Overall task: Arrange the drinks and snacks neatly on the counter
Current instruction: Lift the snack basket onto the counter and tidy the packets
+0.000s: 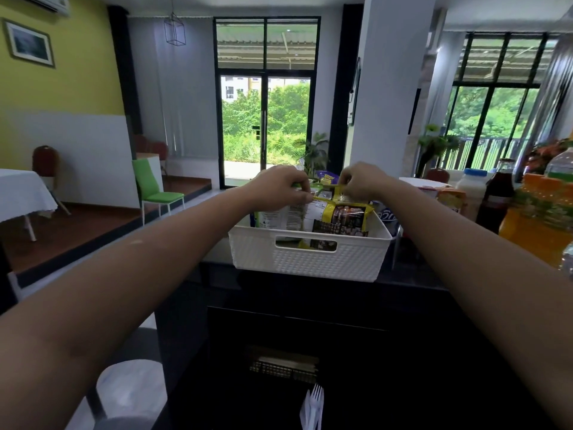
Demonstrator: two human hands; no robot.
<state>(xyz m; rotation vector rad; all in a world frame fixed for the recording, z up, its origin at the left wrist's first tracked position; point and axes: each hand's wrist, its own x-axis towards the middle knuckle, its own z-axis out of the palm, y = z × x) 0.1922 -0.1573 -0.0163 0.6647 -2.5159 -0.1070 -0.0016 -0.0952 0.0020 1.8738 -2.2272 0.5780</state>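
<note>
A white woven basket (310, 259) stands on the dark counter (418, 293), packed with snack packets. My left hand (280, 187) pinches the top edge of a white and green packet (283, 217). My right hand (362, 181) grips the top of a yellow and brown packet (341, 217) beside it. Both packets stand upright inside the basket. A blue and white packet (389, 217) shows at the basket's right end. To the right stand drinks: a white bottle with a blue cap (471, 187), a dark red bottle (496, 200) and an orange bottle (539, 218).
White plastic forks (313, 408) lie at the counter's near edge. A round stool (130, 389) sits at the lower left. A green chair (152, 187) and a table with a white cloth (21, 193) are in the room behind. A pillar (390, 88) rises past the basket.
</note>
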